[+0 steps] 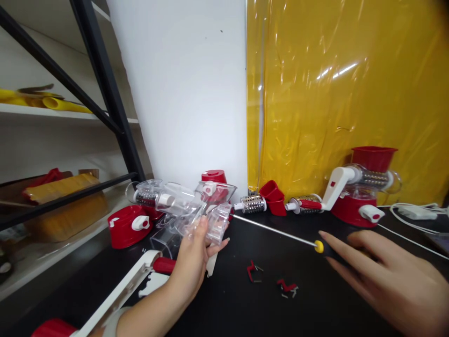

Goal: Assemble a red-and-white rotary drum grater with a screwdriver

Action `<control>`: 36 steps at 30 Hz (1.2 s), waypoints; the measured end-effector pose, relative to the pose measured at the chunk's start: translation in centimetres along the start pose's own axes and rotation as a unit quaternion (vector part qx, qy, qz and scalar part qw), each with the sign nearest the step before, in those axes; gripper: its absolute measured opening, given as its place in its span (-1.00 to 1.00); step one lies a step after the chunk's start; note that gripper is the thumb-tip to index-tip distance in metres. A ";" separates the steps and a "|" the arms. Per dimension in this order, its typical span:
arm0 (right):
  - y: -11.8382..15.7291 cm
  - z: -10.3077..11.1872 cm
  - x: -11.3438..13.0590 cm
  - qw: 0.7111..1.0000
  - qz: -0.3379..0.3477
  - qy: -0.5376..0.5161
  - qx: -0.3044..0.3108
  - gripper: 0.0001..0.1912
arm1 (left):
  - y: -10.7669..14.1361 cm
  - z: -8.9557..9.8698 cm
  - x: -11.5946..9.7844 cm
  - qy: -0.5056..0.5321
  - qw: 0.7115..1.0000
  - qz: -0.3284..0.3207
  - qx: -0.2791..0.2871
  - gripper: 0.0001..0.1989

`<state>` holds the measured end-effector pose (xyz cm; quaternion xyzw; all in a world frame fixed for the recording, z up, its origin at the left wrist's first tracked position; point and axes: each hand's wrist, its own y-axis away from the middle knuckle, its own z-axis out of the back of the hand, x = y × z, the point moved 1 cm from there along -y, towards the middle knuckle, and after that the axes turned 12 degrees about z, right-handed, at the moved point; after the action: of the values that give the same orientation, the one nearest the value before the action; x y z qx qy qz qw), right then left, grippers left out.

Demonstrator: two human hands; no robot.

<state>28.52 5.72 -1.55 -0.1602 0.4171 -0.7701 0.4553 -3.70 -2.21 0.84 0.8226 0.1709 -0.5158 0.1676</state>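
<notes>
My left hand point(198, 245) is closed round a clear plastic housing point(219, 222), lifted over the black table. A long screwdriver point(275, 230) with a yellow and dark handle lies in the fingers of my right hand point(379, 267). Its shaft points left, and its tip reaches the side of the clear housing; whether it touches a screw cannot be made out. Below the shaft, two small red parts lie on the table, one point(250, 271) nearer the middle and one point(286, 285) to its right, with small screws beside them.
Red bases point(128, 227), grater drums point(253, 204) and red chutes point(273, 197) line the back. An assembled red and white grater point(358, 206) stands at the right by white cables point(414, 217). A long white part point(119, 290) lies front left, beside a shelf rack point(112, 107).
</notes>
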 end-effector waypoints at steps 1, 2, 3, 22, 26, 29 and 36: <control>-0.4 -0.5 -0.1 1.000 0.001 -0.022 0.018 -0.67 | -0.2 0.3 0.2 -0.003 1.000 -0.023 -0.014 -0.33; -0.9 -0.9 -0.1 0.998 -0.002 -0.051 0.036 -0.69 | -0.5 0.5 0.4 -0.008 0.999 -0.041 -0.027 -0.32; -1.2 -1.3 -0.2 0.995 -0.006 -0.083 0.056 -0.70 | -0.7 0.7 0.6 -0.015 0.998 -0.054 -0.034 -0.31; -0.8 -3.8 -0.5 0.971 -0.058 -0.202 0.118 -0.65 | -1.3 1.4 0.2 -0.148 0.977 -0.140 -0.055 -0.26; -0.9 -3.5 0.4 0.961 -0.065 -0.213 0.163 -0.67 | -1.2 1.2 0.1 -0.141 0.979 -0.134 -0.061 -0.24; -0.9 -3.4 0.7 0.960 -0.052 -0.218 0.167 -0.69 | -1.2 1.2 0.1 -0.139 0.978 -0.142 -0.059 -0.30; -1.1 -3.7 0.5 0.963 -0.039 -0.222 0.149 -0.81 | -0.9 1.1 0.0 -0.098 0.985 -0.134 -0.043 -0.36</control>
<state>25.28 7.37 -3.03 -0.2740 0.1796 -0.7857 0.5248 -4.99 -1.86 0.31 0.7298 0.2840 -0.6039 0.1483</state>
